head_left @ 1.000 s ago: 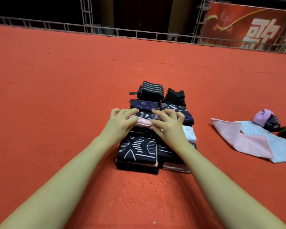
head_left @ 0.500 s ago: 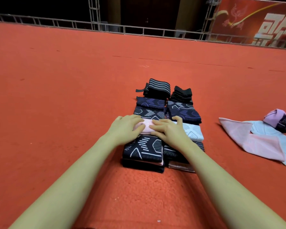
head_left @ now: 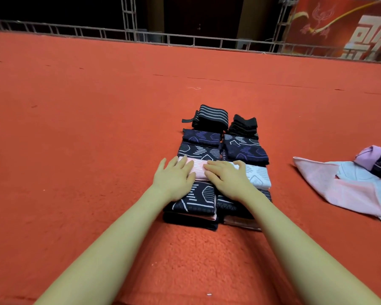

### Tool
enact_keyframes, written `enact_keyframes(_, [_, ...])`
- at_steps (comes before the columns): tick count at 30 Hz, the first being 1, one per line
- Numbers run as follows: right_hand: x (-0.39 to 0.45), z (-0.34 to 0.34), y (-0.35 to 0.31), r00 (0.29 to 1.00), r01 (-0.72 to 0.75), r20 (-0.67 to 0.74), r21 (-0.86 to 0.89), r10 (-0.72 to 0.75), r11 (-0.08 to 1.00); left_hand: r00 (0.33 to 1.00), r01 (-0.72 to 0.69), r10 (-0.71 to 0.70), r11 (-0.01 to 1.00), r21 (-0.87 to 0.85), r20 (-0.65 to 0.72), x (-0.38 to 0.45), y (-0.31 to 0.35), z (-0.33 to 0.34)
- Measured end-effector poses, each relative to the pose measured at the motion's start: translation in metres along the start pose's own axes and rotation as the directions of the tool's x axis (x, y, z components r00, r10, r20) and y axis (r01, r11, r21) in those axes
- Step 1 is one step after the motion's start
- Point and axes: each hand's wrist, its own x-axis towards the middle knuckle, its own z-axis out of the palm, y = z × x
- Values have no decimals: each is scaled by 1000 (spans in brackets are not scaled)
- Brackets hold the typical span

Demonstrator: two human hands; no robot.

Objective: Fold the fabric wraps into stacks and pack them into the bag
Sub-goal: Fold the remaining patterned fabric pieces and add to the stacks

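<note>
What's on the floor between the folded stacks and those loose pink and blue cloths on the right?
Nothing: the head view shows only bare red carpet between the folded stacks and the loose cloths.

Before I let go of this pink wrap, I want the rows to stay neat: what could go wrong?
The pink folded wrap under your left hand and right hand may spring open once released. Pressing off-centre could shove the dark patterned stack askew. The loose pink and blue cloths remain unfolded.

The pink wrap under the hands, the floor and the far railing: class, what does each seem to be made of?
Pink wrap: soft matt knit or woven cloth, apparently; it lies folded flat. Floor: red carpet, with fuzzy nap visible nearby. Railing: probably metal, grey thin trussed bars.
</note>
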Motion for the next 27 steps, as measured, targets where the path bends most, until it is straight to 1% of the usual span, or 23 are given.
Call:
enact_keyframes(2, [-8, -5, 4, 994, -9, -111, 17, 11, 1000, 994, -4, 4, 1000, -5, -105, -3, 9, -4])
enact_keyframes(5, [-23, -12, 19, 980, -51, -190, 49, 59, 998, 977, -43, 41, 999, -7, -210, -4, 31, -10])
enact_keyframes(10, [-54, -22, 58, 919, -79, -372, 152, 131, 985, 952, -157, 146, 987, -19, -269, 6, 81, -18])
enact_keyframes(13, [-77, -27, 88, 878, -141, -427, 202, 216, 969, 929, -245, 228, 969, -23, -290, 16, 120, -20])
enact_keyframes(15, [-94, -26, 110, 851, -202, -440, 232, 288, 952, 920, -290, 278, 957, -4, -277, 22, 149, -18])
enact_keyframes(19, [-129, -22, 157, 790, -359, -423, 265, 443, 895, 886, -393, 364, 918, -51, -287, 30, 209, -6])
enact_keyframes(23, [-159, -14, 200, 737, -508, -377, 239, 561, 828, 888, -409, 387, 912, -42, -251, 42, 261, 16])
enact_keyframes(25, [-171, -7, 216, 719, -553, -350, 235, 600, 800, 901, -407, 385, 910, -81, -197, 48, 283, 27])
enact_keyframes(27, [-174, -2, 225, 701, -580, -320, 263, 637, 771, 908, -402, 390, 914, -54, -154, 57, 297, 40])
